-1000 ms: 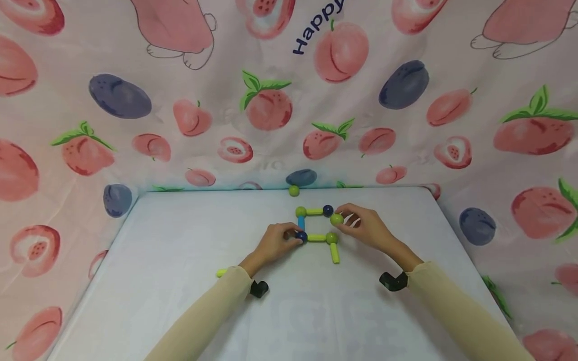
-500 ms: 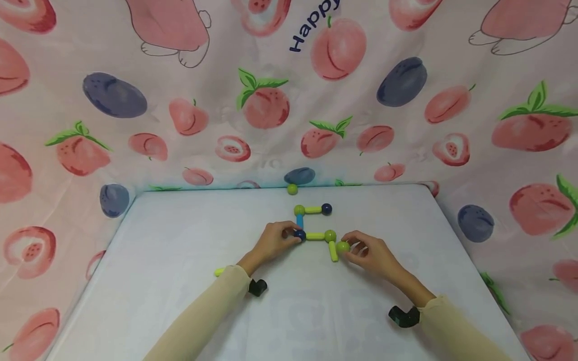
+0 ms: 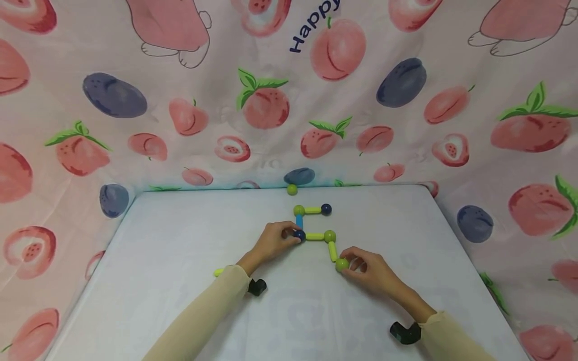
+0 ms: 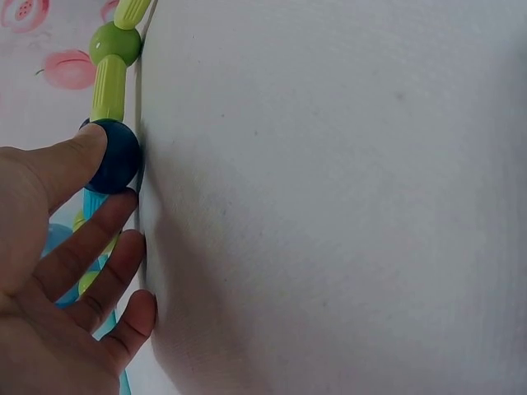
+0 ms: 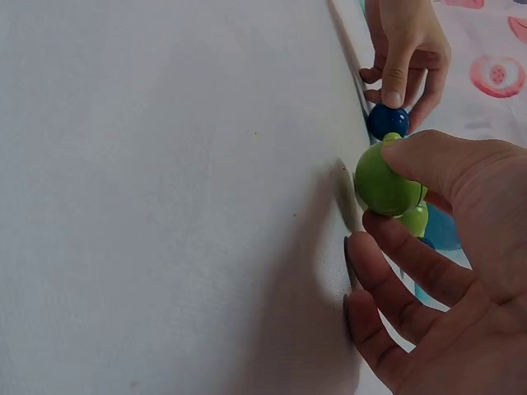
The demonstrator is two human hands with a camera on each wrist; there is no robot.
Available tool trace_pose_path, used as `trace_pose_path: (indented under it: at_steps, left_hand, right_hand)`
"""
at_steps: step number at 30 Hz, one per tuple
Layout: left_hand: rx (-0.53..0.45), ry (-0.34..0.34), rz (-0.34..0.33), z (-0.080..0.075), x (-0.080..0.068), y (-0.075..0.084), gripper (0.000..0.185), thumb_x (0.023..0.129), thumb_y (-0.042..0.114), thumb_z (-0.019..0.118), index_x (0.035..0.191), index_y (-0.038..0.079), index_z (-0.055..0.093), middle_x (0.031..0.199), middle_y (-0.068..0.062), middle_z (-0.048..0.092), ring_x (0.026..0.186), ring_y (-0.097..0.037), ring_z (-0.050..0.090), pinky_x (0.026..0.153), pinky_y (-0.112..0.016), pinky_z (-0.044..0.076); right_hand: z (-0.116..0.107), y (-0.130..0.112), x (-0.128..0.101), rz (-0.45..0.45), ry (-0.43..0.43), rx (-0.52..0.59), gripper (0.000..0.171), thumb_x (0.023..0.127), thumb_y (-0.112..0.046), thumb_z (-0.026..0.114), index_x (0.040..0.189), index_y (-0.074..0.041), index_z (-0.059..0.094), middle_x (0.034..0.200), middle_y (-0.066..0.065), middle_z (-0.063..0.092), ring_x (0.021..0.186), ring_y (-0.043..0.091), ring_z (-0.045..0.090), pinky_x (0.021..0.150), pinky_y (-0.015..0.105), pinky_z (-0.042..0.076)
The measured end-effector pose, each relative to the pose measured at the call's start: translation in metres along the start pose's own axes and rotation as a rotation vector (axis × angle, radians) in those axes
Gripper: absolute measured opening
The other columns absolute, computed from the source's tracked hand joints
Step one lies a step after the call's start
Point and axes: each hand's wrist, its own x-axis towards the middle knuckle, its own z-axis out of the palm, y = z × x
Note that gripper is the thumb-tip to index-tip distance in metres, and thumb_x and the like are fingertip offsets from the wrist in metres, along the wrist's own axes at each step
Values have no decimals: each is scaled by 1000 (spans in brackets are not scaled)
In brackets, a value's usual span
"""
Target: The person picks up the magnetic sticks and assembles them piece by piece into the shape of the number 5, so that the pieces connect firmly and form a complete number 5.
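Observation:
In the head view my left hand (image 3: pixel 274 241) pinches a dark blue ball (image 3: pixel 300 235) at a corner of a ball-and-rod chain lying on the table. From that ball a blue rod (image 3: pixel 299 221) runs back to a green ball (image 3: pixel 299 210), then a yellow-green rod (image 3: pixel 312 210) and another dark blue ball (image 3: pixel 326 209). A second yellow-green rod (image 3: pixel 314 236) leads right to a green ball (image 3: pixel 330 236), with a rod (image 3: pixel 332 251) pointing forward. My right hand (image 3: pixel 371 271) pinches a green ball (image 5: pixel 385 183) at that rod's near end; whether they touch I cannot tell.
A loose green ball (image 3: pixel 292 189) sits at the far edge of the white table (image 3: pixel 189 220). Part of a yellow-green rod (image 3: pixel 219 272) shows beside the left sleeve (image 3: pixel 203 311). A fruit-print cloth (image 3: pixel 266 150) hangs behind.
My right hand has carried its green ball from near the back dark blue ball toward me, to the front rod's near end. My left hand keeps its pinch on the corner ball.

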Motion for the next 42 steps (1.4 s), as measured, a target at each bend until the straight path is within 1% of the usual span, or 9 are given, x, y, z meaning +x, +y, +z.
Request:
trace_pose_path:
  at_steps: [6,14,16,21,27,32,35,39,42]
  left_hand:
    - [5,-1,4,0,0,1,28,92,18,79,120,13,75,100,-1,77,81,-14,56,74,-29,46]
    - [7,-3,18,-1,0,2,28,92,19,79,119,13,75,99,-1,77,79,-14,56,73,-28,46]
    - [12,-17,18,-2,0,3,29,93,19,79,121,14,74,100,-1,76,80,-15,57,74,-29,46]
    - [17,-82,-4,-9,0,6,36,93,20,79,127,14,71,105,-3,75,85,-19,59,76,-32,48]
    - [74,-135,2,-19,2,11,45,92,23,80,134,15,65,107,-5,74,79,-14,59,74,-31,49]
    - [94,-157,11,-25,6,19,52,90,23,82,137,14,63,108,-6,73,78,-14,58,71,-30,49]
    - [96,-180,32,-27,10,24,55,89,23,84,139,13,62,106,-6,73,78,-14,58,71,-29,50]
    - [99,-208,72,-28,16,36,56,89,21,83,139,12,61,104,-7,73,75,-14,59,70,-29,50]
    - [113,-224,95,-27,19,46,54,89,20,83,139,13,62,104,-8,74,78,-17,63,73,-30,51]
  right_hand:
    - [2,-3,-2,14,-32,-30,32,90,-14,81,120,-16,70,108,-8,69,87,11,62,77,30,54]
    - [0,-4,-4,11,-40,-41,32,90,-15,80,121,-17,69,109,-8,69,89,13,61,77,29,53]
    - [0,-4,-4,7,-38,-42,33,90,-14,80,121,-17,69,109,-8,68,88,12,61,77,29,53]
    - [-1,-2,-5,-6,-29,-42,32,90,-11,79,120,-16,69,109,-7,69,87,10,62,76,29,53]
    - [1,0,-6,1,-29,-25,31,91,-10,79,120,-16,69,110,-6,69,87,9,62,76,30,54]
    - [2,2,-7,-5,-29,-12,32,91,-10,79,121,-16,69,110,-6,69,87,9,62,76,30,54]
    - [2,3,-8,-12,-27,-10,32,91,-9,79,121,-16,69,110,-6,69,86,9,62,76,29,54]
    - [1,3,-8,-4,-25,-13,32,91,-10,79,120,-17,69,110,-7,69,86,9,62,75,28,53]
    - [1,2,-7,7,-28,-16,32,91,-10,79,120,-18,69,110,-7,69,86,9,62,76,28,53]
